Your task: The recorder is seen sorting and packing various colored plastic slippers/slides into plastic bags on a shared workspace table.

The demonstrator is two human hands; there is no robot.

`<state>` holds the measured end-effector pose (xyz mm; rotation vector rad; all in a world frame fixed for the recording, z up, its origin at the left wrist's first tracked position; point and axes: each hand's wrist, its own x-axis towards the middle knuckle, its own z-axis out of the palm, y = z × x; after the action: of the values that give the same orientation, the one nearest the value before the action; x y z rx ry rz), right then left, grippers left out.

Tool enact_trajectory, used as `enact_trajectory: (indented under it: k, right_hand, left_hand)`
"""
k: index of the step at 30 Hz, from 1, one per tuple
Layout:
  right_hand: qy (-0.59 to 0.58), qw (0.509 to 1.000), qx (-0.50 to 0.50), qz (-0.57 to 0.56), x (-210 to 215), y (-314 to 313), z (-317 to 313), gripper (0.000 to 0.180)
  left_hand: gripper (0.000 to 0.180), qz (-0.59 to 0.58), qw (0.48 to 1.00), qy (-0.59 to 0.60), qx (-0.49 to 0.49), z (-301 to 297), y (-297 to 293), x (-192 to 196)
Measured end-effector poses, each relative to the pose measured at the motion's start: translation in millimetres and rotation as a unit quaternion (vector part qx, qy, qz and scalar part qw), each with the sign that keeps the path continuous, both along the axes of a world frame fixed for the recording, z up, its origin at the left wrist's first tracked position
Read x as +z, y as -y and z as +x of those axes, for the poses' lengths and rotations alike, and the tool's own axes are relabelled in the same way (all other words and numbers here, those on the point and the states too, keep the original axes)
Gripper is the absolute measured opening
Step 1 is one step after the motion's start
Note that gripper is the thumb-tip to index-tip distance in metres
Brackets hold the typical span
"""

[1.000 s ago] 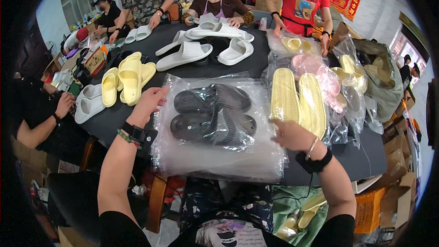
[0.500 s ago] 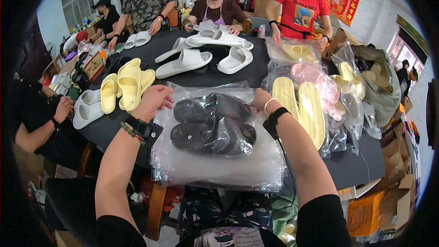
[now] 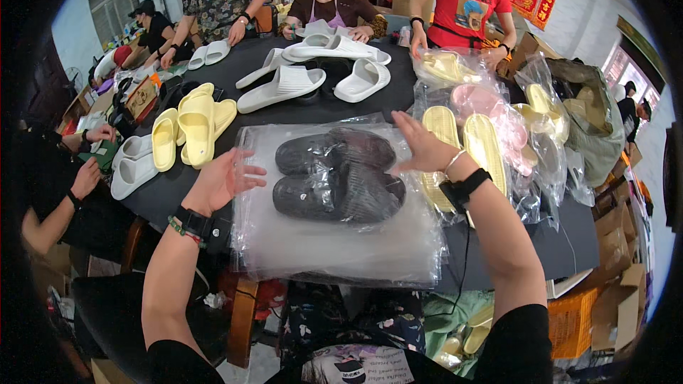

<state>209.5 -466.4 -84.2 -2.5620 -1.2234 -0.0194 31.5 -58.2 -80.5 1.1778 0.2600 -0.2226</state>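
A pair of black slide slippers (image 3: pixel 307 199) lies inside a clear plastic bag on a stack of clear bags (image 3: pixel 341 252) in front of me. Beside the slippers' left ends is my left hand (image 3: pixel 222 179), fingers spread, holding nothing. My right hand (image 3: pixel 425 144) is raised near their right ends, open, with its fingers apart. Just past it rest bagged yellow slippers (image 3: pixel 485 148), partly covered by my right forearm. Loose yellow slides (image 3: pixel 196 128) sit beyond my left hand, next to a pale grey pair (image 3: pixel 132 176).
White slides (image 3: pixel 282 89) are spread over the far middle of the black table (image 3: pixel 526 249). Bagged pink slippers (image 3: pixel 491 115) pile up at right, near a large sack (image 3: pixel 594 128). Several people stand or sit around the table. An orange crate (image 3: pixel 571 326) is low at right.
Both hands have let go of the bag's upper corners and opened. My left hand moved down, my right hand upward. The bag now lies flatter over the black slippers.
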Motion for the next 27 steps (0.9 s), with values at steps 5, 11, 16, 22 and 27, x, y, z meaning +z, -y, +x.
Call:
enact_trajectory:
  k: [5, 11, 16, 22, 27]
  right_hand:
    - [-0.066, 0.962, -0.017, -0.266, 6.4, 13.0, -39.3, 0.147]
    - [-0.030, 0.924, -0.018, -0.380, -23.2, 14.6, -49.6, 0.154]
    - [-0.074, 0.951, -0.022, -0.298, -14.2, 19.7, -28.1, 0.153]
    - [-0.061, 0.930, -0.015, -0.363, -12.7, 8.1, -22.5, 0.154]
    - [-0.042, 0.898, -0.044, -0.437, -16.5, 3.7, -37.8, 0.158]
  left_hand:
    - [0.041, 0.119, 0.988, 0.012, -0.103, 0.8, 2.5, -4.1]
    - [0.063, 0.209, 0.919, 0.140, -0.303, 14.0, 23.0, 23.7]
    - [0.056, 0.272, 0.925, 0.105, -0.243, 34.0, 25.8, 13.2]
    - [0.068, 0.588, 0.654, 0.401, -0.258, 56.8, 41.7, -20.0]
    - [0.084, 0.596, 0.613, 0.406, -0.323, 71.3, 75.3, -18.8]
